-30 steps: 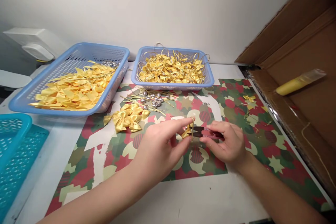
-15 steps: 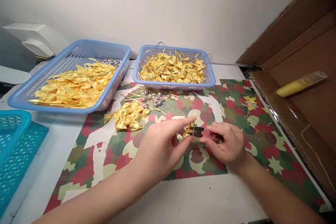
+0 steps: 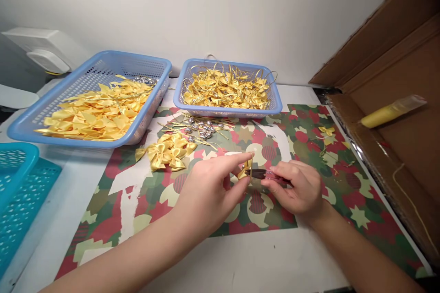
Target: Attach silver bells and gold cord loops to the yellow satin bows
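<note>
My left hand [image 3: 215, 190] pinches a small yellow ribbon bow [image 3: 242, 173] with gold cord between its thumb and fingers; a silvery bell-like bead shows at the bow. In my right hand [image 3: 297, 187] are small pliers [image 3: 256, 174] with dark jaws and dull red handles, partly covered by my fingers. The jaws reach to the bow and cord and look closed there; what lies between them is too small to tell. Beyond my left hand lie a pile of yellow bows [image 3: 167, 152] and several silver bells [image 3: 205, 130] on gold cords.
A large blue basket [image 3: 62, 145] of yellow bows and silver bells stands back left; a smaller blue basket [image 3: 227, 111] of corded bows stands back centre. A teal basket [image 3: 30, 210] is at left. Cardboard [image 3: 395, 64] and a yellow tube [image 3: 385, 114] bound the right side.
The plier jaws, slightly parted before, have come together at the bow and cord. Both hands have otherwise stayed nearly where they were.
</note>
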Demonstrator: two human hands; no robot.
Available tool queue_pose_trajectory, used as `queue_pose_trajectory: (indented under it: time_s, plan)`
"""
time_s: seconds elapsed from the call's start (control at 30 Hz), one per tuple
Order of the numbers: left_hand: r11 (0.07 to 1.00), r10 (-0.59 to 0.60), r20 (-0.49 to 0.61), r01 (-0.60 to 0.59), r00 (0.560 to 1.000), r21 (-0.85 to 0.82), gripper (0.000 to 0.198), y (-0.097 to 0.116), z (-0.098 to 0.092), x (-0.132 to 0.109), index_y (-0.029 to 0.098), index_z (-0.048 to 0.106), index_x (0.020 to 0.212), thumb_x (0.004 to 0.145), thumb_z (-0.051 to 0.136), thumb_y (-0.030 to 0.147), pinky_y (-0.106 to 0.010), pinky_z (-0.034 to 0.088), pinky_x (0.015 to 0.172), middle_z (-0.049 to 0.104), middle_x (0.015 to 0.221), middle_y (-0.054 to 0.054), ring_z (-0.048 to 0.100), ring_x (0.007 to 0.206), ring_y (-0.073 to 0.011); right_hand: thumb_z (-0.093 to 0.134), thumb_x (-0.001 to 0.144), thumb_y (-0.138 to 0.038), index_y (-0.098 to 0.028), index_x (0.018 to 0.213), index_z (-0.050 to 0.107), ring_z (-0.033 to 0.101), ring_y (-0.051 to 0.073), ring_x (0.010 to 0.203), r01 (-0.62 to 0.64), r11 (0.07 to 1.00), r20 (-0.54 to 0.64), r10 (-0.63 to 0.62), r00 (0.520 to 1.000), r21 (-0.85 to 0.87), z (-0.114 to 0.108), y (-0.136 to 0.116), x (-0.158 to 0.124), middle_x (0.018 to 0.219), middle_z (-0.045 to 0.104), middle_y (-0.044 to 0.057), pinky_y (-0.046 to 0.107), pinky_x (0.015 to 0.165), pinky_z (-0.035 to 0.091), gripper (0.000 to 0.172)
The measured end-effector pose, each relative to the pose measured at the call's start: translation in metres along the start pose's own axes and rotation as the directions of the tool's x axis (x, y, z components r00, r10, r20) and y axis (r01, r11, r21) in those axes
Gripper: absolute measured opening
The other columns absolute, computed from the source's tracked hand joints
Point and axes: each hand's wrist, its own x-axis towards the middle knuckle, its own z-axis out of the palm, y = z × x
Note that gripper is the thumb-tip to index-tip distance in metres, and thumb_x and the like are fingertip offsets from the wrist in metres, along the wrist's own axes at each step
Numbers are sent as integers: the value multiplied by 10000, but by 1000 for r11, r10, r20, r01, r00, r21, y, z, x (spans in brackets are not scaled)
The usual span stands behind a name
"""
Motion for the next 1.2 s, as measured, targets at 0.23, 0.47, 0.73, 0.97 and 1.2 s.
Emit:
queue_pose_trajectory:
  time_s: [0.23,0.47,0.73,0.97,1.2]
  plan:
    - [1000,-8,0,8,1000,-16,344,1,-1,1,179,686,1100,766,662,101,-220,464,528,709,732,11,565,523,-88,615,896,-341,-213,893,530,547,117,432,-27,999,1,27,1000,20,1,2,-2,582,650,-23,249,446,386,154]
    - [999,-22,24,23,999,-32,336,1,0,0,206,687,1095,775,648,109,-222,475,538,704,721,24,560,507,-84,582,912,-326,-219,888,514,540,122,436,-8,1000,17,8,1000,7,0,1,0,573,645,-23,246,444,375,130]
    - [999,-30,24,31,999,-24,346,0,0,1,212,683,1102,771,649,117,-219,464,526,705,725,22,568,517,-89,594,890,-297,-217,881,526,490,117,428,3,1000,31,-4,1000,9,0,1,1,562,627,-27,244,451,354,105]
    - [999,-40,35,40,999,5,339,-1,-1,1,193,684,1097,767,658,120,-214,449,506,706,718,24,561,505,-86,592,900,-290,-215,858,522,479,116,438,7,1000,49,-7,999,-11,1,0,0,555,615,-27,246,451,340,111]
    - [996,-85,81,82,993,38,330,-3,-1,3,222,686,1088,776,643,126,-214,428,495,702,699,33,576,513,-98,604,882,-259,-209,812,544,501,105,425,0,1000,59,0,998,11,3,-1,0,560,645,-27,249,452,330,105]
